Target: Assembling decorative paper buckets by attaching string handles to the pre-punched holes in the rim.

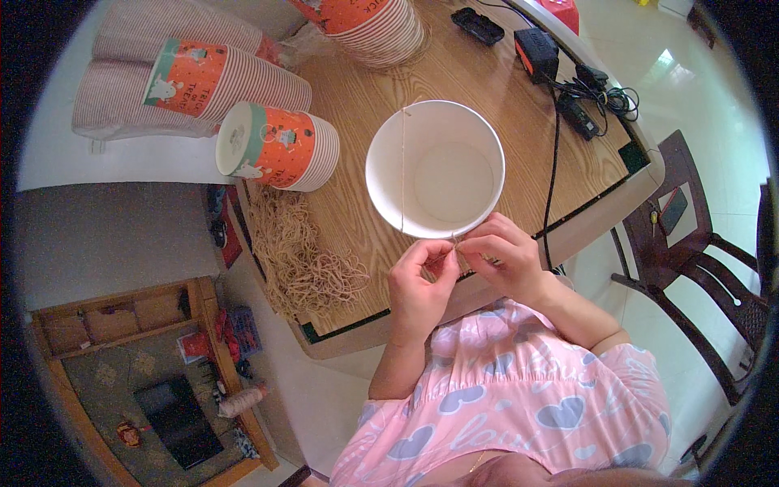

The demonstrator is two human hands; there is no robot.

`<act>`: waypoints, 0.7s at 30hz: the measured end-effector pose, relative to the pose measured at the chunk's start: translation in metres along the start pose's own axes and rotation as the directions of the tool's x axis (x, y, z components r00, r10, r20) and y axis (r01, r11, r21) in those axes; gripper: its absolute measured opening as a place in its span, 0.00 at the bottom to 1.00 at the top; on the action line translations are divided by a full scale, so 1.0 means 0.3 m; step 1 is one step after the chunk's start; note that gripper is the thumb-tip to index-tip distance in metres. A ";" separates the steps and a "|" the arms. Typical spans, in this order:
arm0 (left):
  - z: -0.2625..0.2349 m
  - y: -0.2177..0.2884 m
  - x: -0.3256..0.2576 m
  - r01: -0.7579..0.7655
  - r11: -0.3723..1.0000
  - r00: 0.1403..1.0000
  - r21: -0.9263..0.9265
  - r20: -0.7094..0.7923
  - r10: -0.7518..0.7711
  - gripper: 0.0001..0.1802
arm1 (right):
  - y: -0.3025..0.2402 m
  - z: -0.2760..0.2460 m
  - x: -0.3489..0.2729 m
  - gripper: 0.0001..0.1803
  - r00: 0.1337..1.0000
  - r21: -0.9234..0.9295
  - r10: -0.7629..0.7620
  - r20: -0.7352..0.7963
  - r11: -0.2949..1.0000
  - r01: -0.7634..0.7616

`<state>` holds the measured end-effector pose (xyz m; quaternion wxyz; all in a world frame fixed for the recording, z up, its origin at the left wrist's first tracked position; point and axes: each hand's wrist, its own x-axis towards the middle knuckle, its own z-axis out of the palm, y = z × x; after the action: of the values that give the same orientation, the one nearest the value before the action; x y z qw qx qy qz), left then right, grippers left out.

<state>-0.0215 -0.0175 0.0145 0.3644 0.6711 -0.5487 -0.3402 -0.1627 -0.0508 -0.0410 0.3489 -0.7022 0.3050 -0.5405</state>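
Observation:
A white paper bucket (pixel 484 142) stands on the wooden table in front of me, its mouth facing up. A thin strand of twine (pixel 403 166) crosses the mouth on the left side, from the far rim toward the near rim. Just at the near rim, my left hand (pixel 420 284) is closed in a pinch on the end of a strand of twine. Close beside it, my right hand (pixel 507 258) pinches the same spot, fingertips almost touching the left ones. The exact shape of the twine between the fingers is too small to make out.
Left of the bucket lies a tangled heap of twine strands (pixel 304 256). Stacks of orange and green printed paper buckets (pixel 284 150) fill the table's left and far side. A black charger (pixel 536 53) and cables lie at the far right. A dark wooden chair (pixel 665 203) stands to the right.

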 end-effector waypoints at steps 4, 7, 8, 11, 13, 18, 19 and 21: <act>-0.006 -0.004 0.004 0.016 0.999 0.999 -0.041 0.029 -0.015 0.04 | 0.003 -0.002 -0.002 0.12 0.999 -0.023 -0.047 -0.020 0.999 0.047; -0.006 -0.026 0.005 0.018 0.997 0.999 -0.073 0.037 -0.015 0.04 | 0.014 0.001 -0.007 0.12 0.997 -0.019 -0.068 -0.029 0.998 0.068; -0.006 -0.032 0.005 0.011 0.996 0.999 -0.090 0.035 -0.008 0.05 | 0.016 0.002 -0.008 0.12 0.996 -0.016 -0.079 -0.034 0.997 0.078; -0.005 -0.026 0.010 0.043 0.989 0.998 -0.141 0.057 -0.035 0.05 | 0.022 0.002 -0.010 0.11 0.998 -0.002 -0.057 -0.032 0.998 0.057; -0.005 -0.021 0.012 0.030 0.988 0.998 -0.150 0.057 -0.022 0.05 | 0.022 0.001 -0.009 0.11 0.999 0.014 -0.040 -0.036 0.999 0.040; -0.002 -0.035 0.015 0.037 0.985 0.998 -0.170 0.052 -0.028 0.05 | 0.020 -0.001 -0.005 0.10 0.999 0.086 0.020 -0.035 0.996 -0.017; -0.004 -0.033 0.015 0.059 0.985 0.997 -0.160 0.060 -0.050 0.04 | 0.017 -0.003 -0.002 0.09 0.999 0.092 0.037 -0.022 0.995 -0.035; -0.003 -0.030 0.016 0.081 0.985 0.995 -0.150 0.069 -0.071 0.04 | 0.016 0.000 -0.005 0.09 0.998 0.097 0.054 -0.009 0.994 -0.053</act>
<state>-0.0155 -0.0208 0.0069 0.3841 0.6504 -0.5063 -0.4161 -0.1632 -0.0523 -0.0458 0.3951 -0.6728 0.2993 -0.5492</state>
